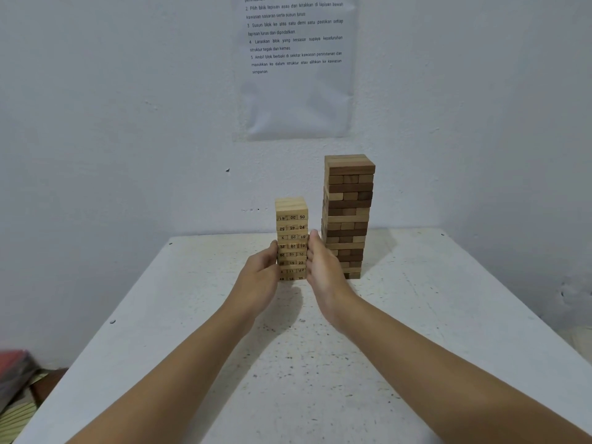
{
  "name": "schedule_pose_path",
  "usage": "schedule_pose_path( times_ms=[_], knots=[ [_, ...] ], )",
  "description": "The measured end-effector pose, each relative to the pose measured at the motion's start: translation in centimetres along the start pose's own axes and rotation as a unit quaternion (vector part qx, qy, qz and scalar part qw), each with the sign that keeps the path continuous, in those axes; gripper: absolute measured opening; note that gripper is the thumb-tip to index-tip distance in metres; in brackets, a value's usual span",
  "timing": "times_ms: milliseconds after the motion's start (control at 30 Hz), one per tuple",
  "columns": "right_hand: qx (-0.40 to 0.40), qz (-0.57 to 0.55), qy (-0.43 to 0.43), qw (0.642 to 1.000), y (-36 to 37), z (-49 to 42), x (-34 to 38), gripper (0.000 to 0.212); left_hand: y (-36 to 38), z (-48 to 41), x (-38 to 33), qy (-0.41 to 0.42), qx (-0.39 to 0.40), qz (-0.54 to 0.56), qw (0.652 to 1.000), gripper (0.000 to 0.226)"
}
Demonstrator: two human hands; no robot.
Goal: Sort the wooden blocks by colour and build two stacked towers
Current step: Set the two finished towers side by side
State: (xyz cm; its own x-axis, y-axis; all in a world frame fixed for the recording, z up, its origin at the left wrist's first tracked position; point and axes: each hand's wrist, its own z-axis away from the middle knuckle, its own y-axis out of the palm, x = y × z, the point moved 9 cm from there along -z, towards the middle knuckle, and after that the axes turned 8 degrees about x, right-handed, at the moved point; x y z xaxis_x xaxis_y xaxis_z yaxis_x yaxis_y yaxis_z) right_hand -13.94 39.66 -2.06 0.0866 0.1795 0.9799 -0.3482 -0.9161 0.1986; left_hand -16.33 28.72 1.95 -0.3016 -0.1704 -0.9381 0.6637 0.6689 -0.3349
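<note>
Two block towers stand near the far edge of the white table (416, 315). The shorter tower (291, 225) is of pale wood with printed numbers on its block ends. To its right rises a taller tower (349, 200) of mixed tan and dark brown blocks. My left hand (261, 270) presses flat against the left side of the pale tower's lower half. My right hand (322, 267) presses with straight fingers against its right side. Both hands flank the tower, and its base is partly hidden between them.
A printed instruction sheet (298, 65) hangs on the wall behind the towers. The table's left edge drops off to the floor, where a reddish object (16, 363) and striped fabric (19, 415) lie. The walls meet the table at the back and right.
</note>
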Motion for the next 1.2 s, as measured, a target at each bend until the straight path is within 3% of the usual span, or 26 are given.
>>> schedule_pose_path(
  times_ms=[1200],
  knots=[
    [-0.002, 0.057, 0.012, 0.998, -0.5, 0.7, -1.8, 0.044, 0.6, 0.3, 0.3, 0.009, 0.025, 0.048, 0.999, 0.065]
  ],
)
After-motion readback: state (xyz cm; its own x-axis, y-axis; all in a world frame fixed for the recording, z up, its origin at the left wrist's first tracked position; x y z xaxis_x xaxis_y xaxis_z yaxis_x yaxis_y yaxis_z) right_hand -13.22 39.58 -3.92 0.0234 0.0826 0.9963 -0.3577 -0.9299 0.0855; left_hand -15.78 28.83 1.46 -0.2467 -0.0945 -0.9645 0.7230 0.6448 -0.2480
